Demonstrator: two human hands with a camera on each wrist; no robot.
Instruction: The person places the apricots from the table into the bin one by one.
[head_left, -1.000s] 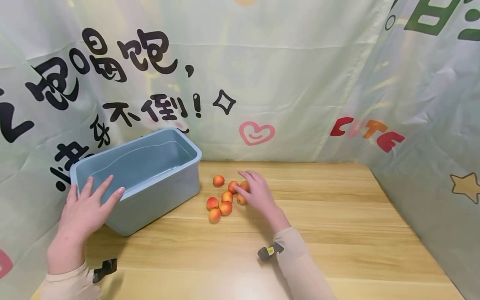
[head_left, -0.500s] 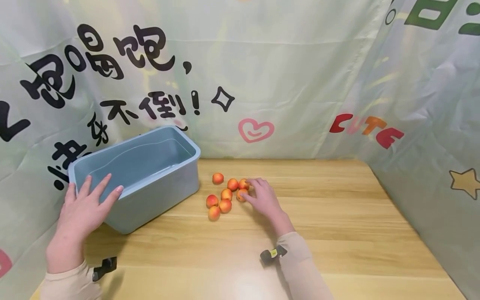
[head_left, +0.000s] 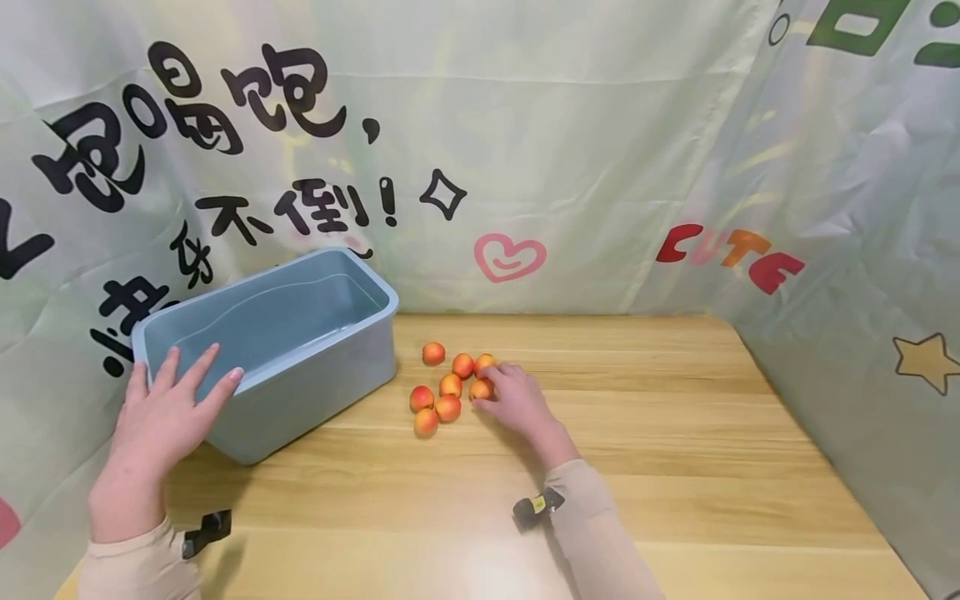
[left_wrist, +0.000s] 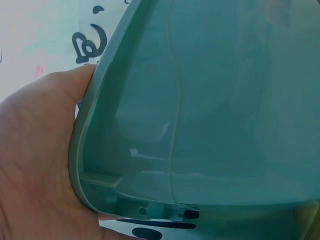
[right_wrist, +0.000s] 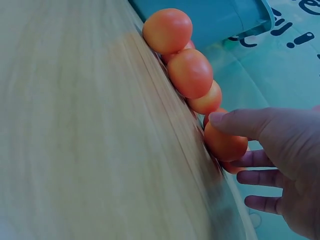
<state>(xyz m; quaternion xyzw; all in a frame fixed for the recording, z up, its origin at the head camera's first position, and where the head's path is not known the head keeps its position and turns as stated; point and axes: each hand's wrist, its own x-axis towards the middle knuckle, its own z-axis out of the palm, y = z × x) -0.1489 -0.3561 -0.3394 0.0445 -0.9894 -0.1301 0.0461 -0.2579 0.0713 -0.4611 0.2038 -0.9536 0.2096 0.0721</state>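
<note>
Right hand (head_left: 521,406) has shifted slightly toward the blue bin (head_left: 315,400) since the earlier frame; its fingertips now reach further in over the two fruits farthest from the bin. Left hand (head_left: 161,417) holds its place at the opposite end of the bin. Fruits keep their arrangement.

Positions: eight small orange-red fruits lie loosely grouped on the table (head_left: 675,433), all to the right of the bin and apart from it. Nearest the right hand is the outer fruit (head_left: 482,389); just beyond it sits its neighbour (head_left: 485,362).

Hands: well apart. Left is spread, fingers straight, against the bin's rim. Right has thumb and fingers on either side of the outer fruit; whether they press it firmly cannot be told, since its far side is hidden in the right wrist view.

Technique, as judged: step in hand looks like taking hold of the outer fruit. Best to set thumb and fingertips opposite each other around its middle, low enough that it cannot squirt out. Squeeze lightly; skin may be soft and bruise. Main risk: the index finger nudging the neighbour, which could roll. Keeping the left hand steady on the rim should stop the bin sliding.
</note>
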